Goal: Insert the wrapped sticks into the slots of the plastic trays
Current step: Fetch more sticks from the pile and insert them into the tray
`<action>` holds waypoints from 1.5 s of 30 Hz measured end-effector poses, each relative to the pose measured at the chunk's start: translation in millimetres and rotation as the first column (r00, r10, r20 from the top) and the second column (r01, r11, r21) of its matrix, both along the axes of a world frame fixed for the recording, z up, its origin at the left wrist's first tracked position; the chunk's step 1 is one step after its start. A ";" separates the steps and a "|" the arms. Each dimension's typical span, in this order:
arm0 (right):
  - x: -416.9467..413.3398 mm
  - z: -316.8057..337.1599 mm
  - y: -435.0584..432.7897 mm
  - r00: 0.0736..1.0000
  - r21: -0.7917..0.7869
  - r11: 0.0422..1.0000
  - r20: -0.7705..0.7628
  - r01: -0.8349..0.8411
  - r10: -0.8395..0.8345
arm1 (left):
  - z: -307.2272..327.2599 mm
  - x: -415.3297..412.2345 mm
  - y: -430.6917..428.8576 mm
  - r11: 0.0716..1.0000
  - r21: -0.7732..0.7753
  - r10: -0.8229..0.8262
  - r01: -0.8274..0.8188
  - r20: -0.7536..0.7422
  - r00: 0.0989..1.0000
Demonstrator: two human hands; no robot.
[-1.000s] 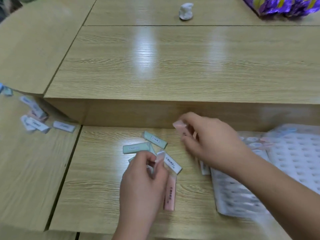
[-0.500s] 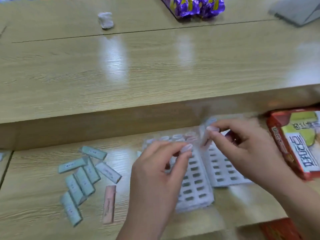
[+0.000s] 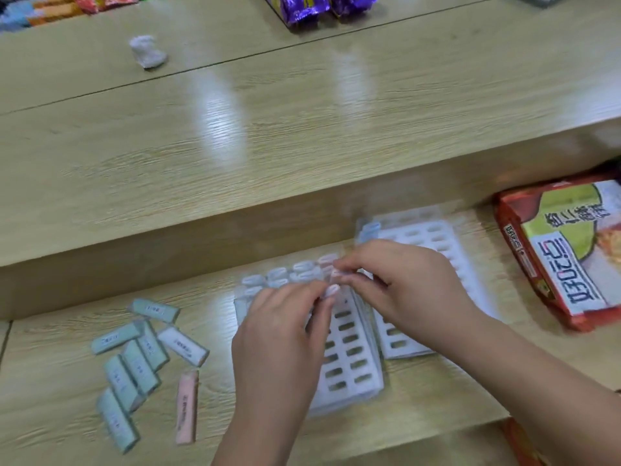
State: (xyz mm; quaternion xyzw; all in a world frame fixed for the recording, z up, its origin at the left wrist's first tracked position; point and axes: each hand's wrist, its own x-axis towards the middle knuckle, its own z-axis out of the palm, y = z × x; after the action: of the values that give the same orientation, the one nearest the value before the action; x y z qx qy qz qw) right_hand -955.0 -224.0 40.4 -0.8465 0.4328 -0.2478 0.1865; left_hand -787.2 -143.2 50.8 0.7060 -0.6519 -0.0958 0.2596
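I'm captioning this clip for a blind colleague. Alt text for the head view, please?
Two hands, left and right, meet over a white slotted tray on a wooden desk. Wrapped sticks lie loose at left; a red box sits at right.

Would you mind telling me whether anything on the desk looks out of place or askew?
The loose wrapped sticks lie in an untidy heap left of the plastic trays, pointing every way and partly overlapping. One pink stick lies apart from the green ones. The two trays overlap at an angle. Nothing looks spilled or damaged.
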 end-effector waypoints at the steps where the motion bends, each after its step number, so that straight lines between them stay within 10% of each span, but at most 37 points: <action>1: -1.0 -1.9 -0.1 1.000 -0.040 0.999 -0.005 -0.020 0.020 | -0.5 0.2 0.0 1.000 -0.007 -0.002 0.003 0.025 1.000; 13: 3.3 -12.6 2.1 0.998 -0.168 0.986 0.066 -0.009 0.020 | -10.9 -5.1 -1.8 0.992 -0.128 0.036 -0.020 0.122 0.992; 27: 2.2 -9.8 5.1 0.998 -0.175 0.982 -0.036 -0.065 0.059 | -2.8 -14.1 -10.3 0.994 0.105 -0.043 0.006 0.358 0.933; 36: 73.9 31.1 44.8 0.992 -0.223 0.975 0.121 0.002 0.026 | 8.1 67.9 55.5 0.950 -0.054 0.306 -0.309 -0.056 0.950; 45: 200.6 31.0 49.1 0.785 0.000 0.966 -0.583 -0.258 0.209 | -31.3 129.8 105.8 0.815 0.336 0.477 -0.472 0.071 0.876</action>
State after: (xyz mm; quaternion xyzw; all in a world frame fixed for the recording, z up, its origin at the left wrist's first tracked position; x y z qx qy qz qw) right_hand -754.3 -174.9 71.3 -0.9351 0.3506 0.0289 0.0414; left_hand -657.3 -37.4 19.4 0.8794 -0.4264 -0.1459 0.1537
